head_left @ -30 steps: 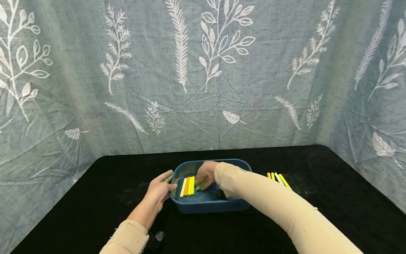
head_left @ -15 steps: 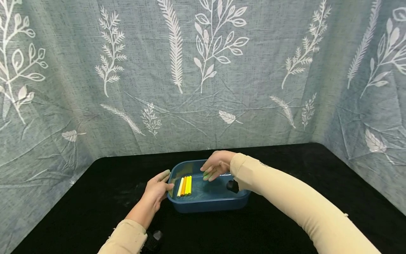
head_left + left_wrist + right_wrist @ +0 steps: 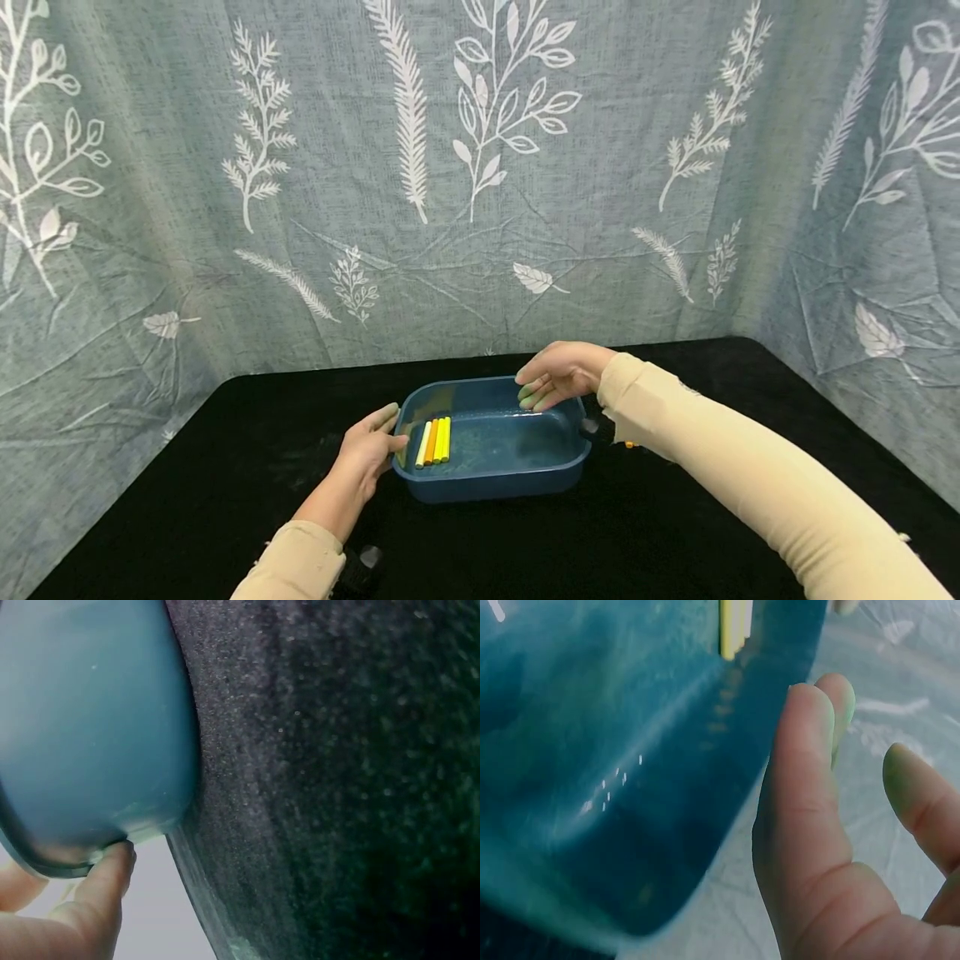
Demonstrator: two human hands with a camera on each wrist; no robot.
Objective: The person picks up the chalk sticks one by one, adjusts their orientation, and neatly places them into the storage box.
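My left hand grips the left end of a blue plastic tub, thumb over the rim and fingers outside. The left wrist view shows the fingertips at the tub's rim. Inside the tub, near its left end, lie several chalk sticks side by side: a white chalk stick, an orange chalk stick and yellow chalk sticks. My right hand hovers over the tub's far right corner, holding nothing. Its fingers are apart, with green dust on the fingertips in the right wrist view.
To the right of the tub, the end of another orange chalk stick shows beside the right sleeve, which covers the area behind it. A black cloth covers the table. A patterned grey-blue curtain hangs behind and at both sides.
My right hand has risen from beside the chalk sticks inside the tub and moved right, over its far right corner. The left hand keeps its grip. The head view has shifted slightly.
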